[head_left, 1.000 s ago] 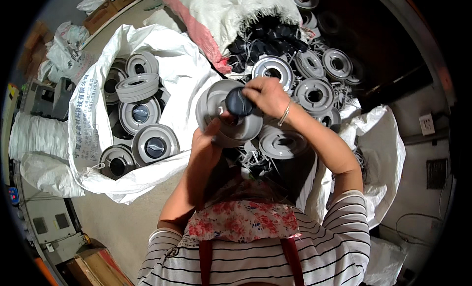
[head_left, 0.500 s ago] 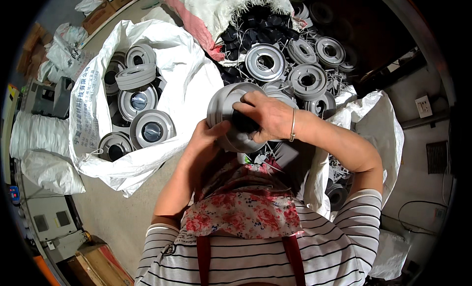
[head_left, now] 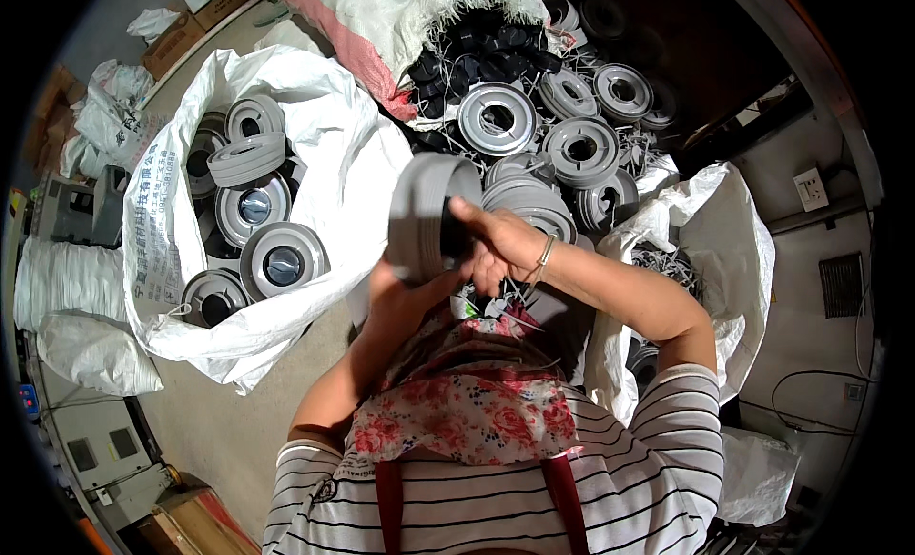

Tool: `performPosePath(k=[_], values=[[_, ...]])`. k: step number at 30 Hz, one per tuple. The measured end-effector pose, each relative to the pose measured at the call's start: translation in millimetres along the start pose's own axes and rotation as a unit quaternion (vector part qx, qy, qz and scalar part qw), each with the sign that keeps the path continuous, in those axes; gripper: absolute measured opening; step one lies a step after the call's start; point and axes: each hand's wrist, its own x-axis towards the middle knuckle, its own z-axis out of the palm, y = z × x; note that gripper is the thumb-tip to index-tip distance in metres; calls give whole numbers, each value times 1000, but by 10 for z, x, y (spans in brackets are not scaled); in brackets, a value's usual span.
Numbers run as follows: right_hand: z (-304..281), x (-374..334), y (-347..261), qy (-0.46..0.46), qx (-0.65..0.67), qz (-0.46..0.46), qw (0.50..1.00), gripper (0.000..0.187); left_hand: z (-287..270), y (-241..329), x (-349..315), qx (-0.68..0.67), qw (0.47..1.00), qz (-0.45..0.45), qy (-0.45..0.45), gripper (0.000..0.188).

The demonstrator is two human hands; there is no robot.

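A grey ribbed plastic round part [head_left: 412, 216] is held up in front of my apron, turned so that its side shows; it is slightly blurred. My left hand [head_left: 408, 296] grips it from below, with some of the fingers hidden behind it. A black round insert [head_left: 452, 235] shows at its right-hand face. My right hand [head_left: 505, 248] has its thumb and fingers closed around this insert. Whether the insert is fully seated in the grey part I cannot tell.
To the left stands an open white woven sack [head_left: 357, 164] with several grey round parts, some with dark centres. Ahead, black pieces [head_left: 477, 50] spill from another sack beside grey rings [head_left: 497, 119]. An open white bag [head_left: 739, 240] with grey scraps stands at the right.
The grey part has tipped from showing its open face to showing its ribbed side, shifting slightly left. My right hand has dropped lower on the insert, its thumb now on top.
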Motion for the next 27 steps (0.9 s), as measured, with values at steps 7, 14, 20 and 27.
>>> performPosePath(k=[7, 14, 20, 27], values=[[-705, 45, 257, 235, -743, -122, 615, 66, -741, 723, 561, 454, 806, 282, 254, 113], [-675, 257, -530, 37, -562, -160, 811, 60, -179, 150, 415, 577, 704, 323, -259, 81], [-1264, 1301, -1110, 347, -526, -187, 754, 70, -310, 54, 634, 317, 930, 104, -154, 56], [-1842, 2113, -958, 391, -470, -247, 752, 80, -427, -126, 645, -60, 994, -90, 2, 34]])
